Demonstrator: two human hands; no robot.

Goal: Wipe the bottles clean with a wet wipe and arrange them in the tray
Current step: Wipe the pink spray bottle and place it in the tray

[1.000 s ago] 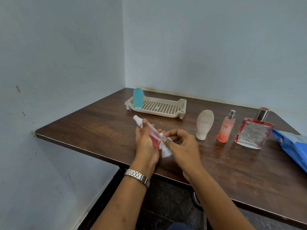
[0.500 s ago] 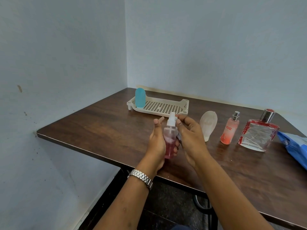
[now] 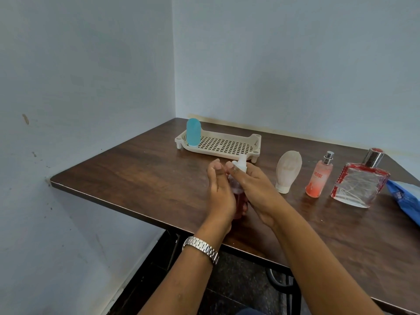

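Note:
A pink spray bottle [image 3: 239, 202] with a white cap stands upright between my hands, above the table's front edge. My left hand [image 3: 219, 192] holds its left side, fingers pointing up. My right hand [image 3: 252, 187] wraps its upper part just under the cap. The wet wipe is hidden; I cannot see it. The cream perforated tray [image 3: 255, 142] sits at the back with a blue bottle [image 3: 193, 135] upright in its left end. To my right stand a beige bottle [image 3: 287, 171], a peach spray bottle [image 3: 319, 178] and a square glass perfume bottle [image 3: 359, 183].
A blue wipe pack [image 3: 406, 198] lies at the right edge of the dark wooden table [image 3: 136, 173]. Walls close the table in on the left and at the back. The front edge is near my wrists.
The pink bottle went from tilted left to upright. My right hand slid from its lower end up to the neck under the cap, and the white wipe went out of sight.

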